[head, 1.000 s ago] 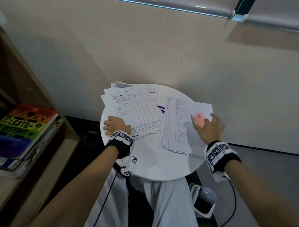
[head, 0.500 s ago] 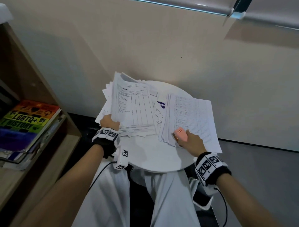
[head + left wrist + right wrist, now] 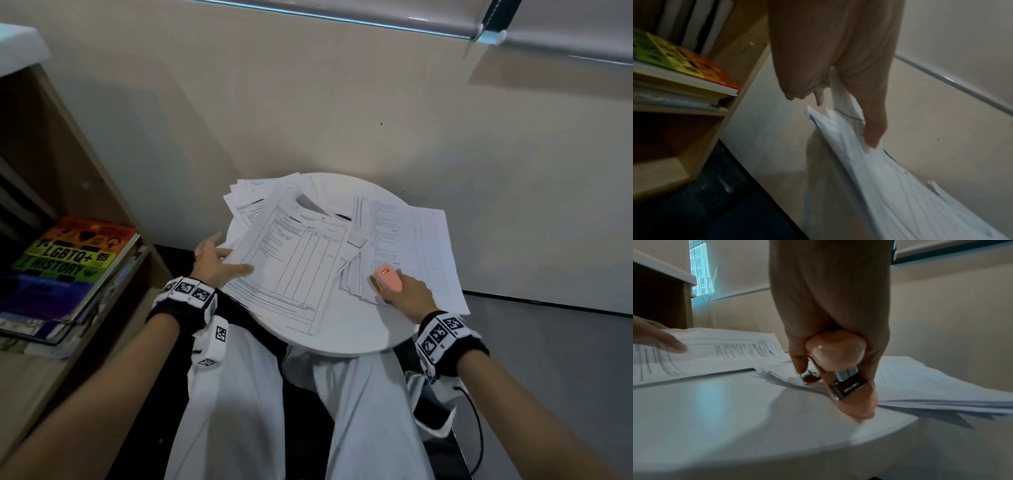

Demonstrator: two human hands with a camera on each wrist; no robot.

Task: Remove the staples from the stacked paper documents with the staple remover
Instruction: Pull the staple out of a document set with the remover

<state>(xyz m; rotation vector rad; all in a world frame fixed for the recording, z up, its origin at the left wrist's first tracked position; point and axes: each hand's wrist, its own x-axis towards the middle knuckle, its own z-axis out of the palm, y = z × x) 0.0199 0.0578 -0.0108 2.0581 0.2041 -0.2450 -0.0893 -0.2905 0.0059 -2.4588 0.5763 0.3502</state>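
Observation:
A top document (image 3: 294,263) lies angled across the left paper pile (image 3: 260,195) on the round white table (image 3: 346,337). My left hand (image 3: 226,257) pinches its left edge, thumb (image 3: 873,134) on top and fingers underneath. A second stack of papers (image 3: 411,246) lies on the right side. At that stack's near left corner my right hand (image 3: 397,291) grips the pink staple remover (image 3: 387,278). In the right wrist view the staple remover (image 3: 838,353) points down at the stack's corner (image 3: 797,382), its metal end (image 3: 846,386) facing the camera. No staple can be made out.
A wooden bookshelf (image 3: 68,164) stands close on the left with a rainbow-covered book (image 3: 75,253) lying on other books. A beige wall (image 3: 342,120) runs right behind the table. My lap in white clothing (image 3: 239,411) is under the table's near edge.
My left hand lifted the top document off the left pile and drew it toward the table's front. My right hand slid the staple remover from the right stack's far part to its near left corner.

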